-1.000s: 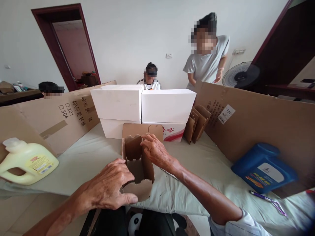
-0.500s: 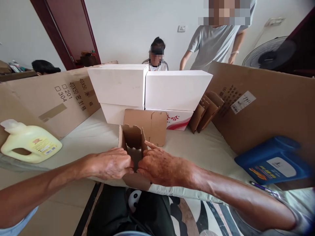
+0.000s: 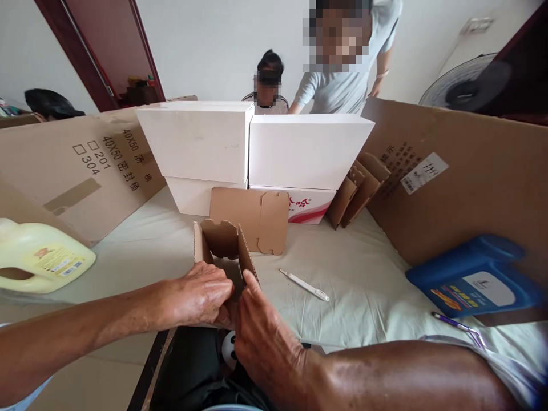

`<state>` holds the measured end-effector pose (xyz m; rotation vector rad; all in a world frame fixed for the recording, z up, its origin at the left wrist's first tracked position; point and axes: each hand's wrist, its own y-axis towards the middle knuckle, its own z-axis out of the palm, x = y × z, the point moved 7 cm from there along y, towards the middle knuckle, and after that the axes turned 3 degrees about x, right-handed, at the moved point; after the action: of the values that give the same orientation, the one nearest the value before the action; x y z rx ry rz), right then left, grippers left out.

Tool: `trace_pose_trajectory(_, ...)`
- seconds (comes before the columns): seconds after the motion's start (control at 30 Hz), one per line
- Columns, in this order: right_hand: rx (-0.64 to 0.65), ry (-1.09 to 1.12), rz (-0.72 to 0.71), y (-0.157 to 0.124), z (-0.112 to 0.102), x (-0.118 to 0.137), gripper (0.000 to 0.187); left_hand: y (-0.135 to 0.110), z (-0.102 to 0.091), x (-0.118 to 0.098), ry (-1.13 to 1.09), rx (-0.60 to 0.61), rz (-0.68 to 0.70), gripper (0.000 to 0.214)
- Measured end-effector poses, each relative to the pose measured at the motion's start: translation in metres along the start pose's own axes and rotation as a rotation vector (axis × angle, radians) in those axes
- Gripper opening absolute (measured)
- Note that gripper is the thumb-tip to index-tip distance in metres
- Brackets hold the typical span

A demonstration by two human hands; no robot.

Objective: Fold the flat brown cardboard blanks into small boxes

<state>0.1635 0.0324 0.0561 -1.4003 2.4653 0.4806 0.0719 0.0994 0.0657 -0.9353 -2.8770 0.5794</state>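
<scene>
A small brown cardboard box [image 3: 220, 237], open at the top, stands at the near edge of the cloth-covered table. My left hand [image 3: 205, 294] is closed, its fingers curled over the box's left wall near the front end. On the front right side my right hand [image 3: 265, 331] grips the box, with the thumb pointing up along the right wall. The box's near end is mostly hidden by both hands. Just behind it a notched cardboard sheet [image 3: 274, 222] leans against white boxes. A slim white pen-like tool [image 3: 303, 284] lies to the right of the box.
Stacked white boxes [image 3: 194, 145] stand at the back, with folded cardboard pieces [image 3: 363, 185] beside them. Large cardboard panels [image 3: 38, 160] flank both sides. A yellow jug [image 3: 51, 257] is on the left, a blue bottle [image 3: 471, 279] and purple pen [image 3: 458, 325] on the right. People are behind.
My right hand has turned and drawn back toward me, its thumb now upright on the wall. The white tool has come into sight. The box appears slightly further left.
</scene>
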Motion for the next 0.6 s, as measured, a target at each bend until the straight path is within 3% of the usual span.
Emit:
trace_pose_trajectory(0.1,-0.001,-0.068,-0.037,-0.005,0.020,0.014,0.019,0.001,-0.026,0.003,0.095,-0.108,-0.093,0.010)
trace_pose_trajectory(0.2,0.039,-0.078,-0.053,-0.005,0.030,0.012,0.021,0.003,-0.068,0.024,0.194,-0.336,-0.294,0.050)
trace_pose_trajectory(0.27,0.068,-0.101,-0.052,-0.005,0.030,0.009,0.019,0.008,-0.084,0.042,0.220,-0.367,-0.399,0.064)
trace_pose_trajectory(0.4,0.009,-0.101,-0.015,-0.009,0.021,0.006,0.006,0.018,-0.084,0.057,0.192,-0.258,-0.350,0.046)
trace_pose_trajectory(0.6,0.011,-0.124,-0.039,-0.014,0.019,0.011,0.012,0.016,-0.058,0.040,0.194,-0.154,-0.170,0.007)
